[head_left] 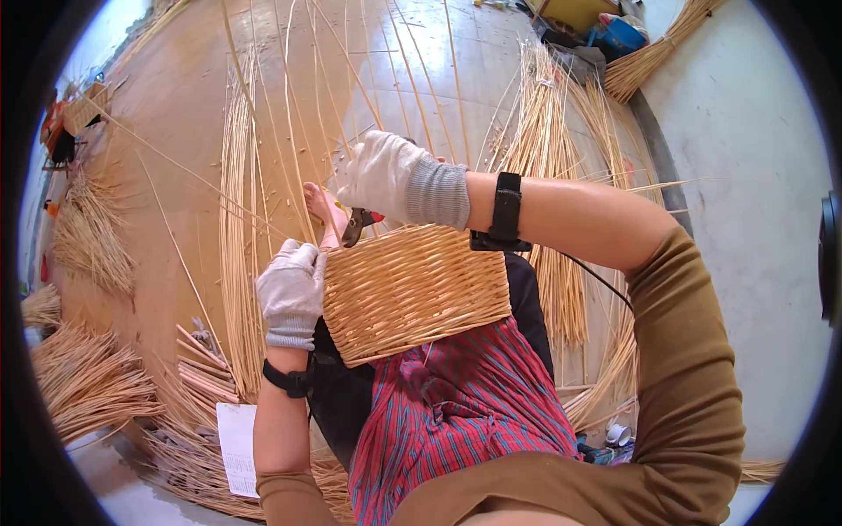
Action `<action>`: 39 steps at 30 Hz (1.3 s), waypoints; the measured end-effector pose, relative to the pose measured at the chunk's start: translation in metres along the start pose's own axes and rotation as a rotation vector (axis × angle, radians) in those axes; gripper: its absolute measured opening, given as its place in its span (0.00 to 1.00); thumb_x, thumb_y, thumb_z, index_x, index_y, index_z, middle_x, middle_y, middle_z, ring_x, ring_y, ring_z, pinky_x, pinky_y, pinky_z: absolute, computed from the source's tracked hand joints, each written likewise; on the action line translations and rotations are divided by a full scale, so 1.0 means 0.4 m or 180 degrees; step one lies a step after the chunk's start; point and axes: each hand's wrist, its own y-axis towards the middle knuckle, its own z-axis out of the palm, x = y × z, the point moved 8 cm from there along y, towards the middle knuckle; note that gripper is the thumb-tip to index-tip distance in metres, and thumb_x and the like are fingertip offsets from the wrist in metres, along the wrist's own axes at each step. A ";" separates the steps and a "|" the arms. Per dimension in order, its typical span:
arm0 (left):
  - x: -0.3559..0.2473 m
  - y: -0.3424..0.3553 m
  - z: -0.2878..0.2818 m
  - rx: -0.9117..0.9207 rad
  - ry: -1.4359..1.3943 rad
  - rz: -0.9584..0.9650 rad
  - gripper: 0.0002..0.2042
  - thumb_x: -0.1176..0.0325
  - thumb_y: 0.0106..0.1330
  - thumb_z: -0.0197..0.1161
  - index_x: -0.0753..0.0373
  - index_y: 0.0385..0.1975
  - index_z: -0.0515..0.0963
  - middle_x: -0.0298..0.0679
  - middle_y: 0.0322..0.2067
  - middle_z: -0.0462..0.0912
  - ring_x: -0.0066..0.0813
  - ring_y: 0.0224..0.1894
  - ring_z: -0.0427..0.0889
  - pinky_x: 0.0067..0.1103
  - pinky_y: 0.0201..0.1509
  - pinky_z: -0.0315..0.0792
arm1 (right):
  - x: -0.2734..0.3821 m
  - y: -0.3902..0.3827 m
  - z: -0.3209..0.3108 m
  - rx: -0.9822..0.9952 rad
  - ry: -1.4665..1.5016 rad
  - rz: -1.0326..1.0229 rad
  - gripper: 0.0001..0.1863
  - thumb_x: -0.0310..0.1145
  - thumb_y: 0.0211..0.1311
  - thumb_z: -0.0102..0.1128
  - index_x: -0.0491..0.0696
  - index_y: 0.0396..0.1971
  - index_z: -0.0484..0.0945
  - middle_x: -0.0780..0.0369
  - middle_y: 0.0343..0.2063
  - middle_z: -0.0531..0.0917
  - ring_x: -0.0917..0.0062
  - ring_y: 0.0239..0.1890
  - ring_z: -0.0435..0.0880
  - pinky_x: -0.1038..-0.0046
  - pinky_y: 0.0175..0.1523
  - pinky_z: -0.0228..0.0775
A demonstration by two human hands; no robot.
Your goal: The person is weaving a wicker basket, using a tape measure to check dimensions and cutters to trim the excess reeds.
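A rectangular woven wicker panel (417, 289) lies tilted across my lap, with long thin rods rising from its far edge. My left hand (292, 289), in a whitish knit glove, is closed on the panel's far left corner, where a rod meets it. Beyond the far edge, my right hand (381, 175), in the same kind of glove, is curled closed around what look like pruning shears (353, 228). Their dark jaws point down beside the panel's edge, and a bit of red shows below the glove. The glove hides most of the handles.
Bundles of pale rods lie on the floor at the left (237, 175) and right (544, 131), with more heaps (88, 377) further left. A paper sheet (237, 447) lies near my left forearm. My bare foot (326, 215) shows beyond the panel. A blue container (623, 35) stands far right.
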 end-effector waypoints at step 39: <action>-0.226 0.085 0.119 0.0167 -0.0222 0.0622 0.08 0.63 0.68 0.68 0.60 0.36 0.82 0.45 0.38 0.84 0.47 0.40 0.85 0.38 0.44 0.79 | -0.239 -0.315 0.112 0.0262 -0.0196 0.0217 0.15 0.41 0.53 0.76 0.56 0.40 0.86 0.68 0.35 0.88 0.73 0.47 0.88 0.69 0.50 0.80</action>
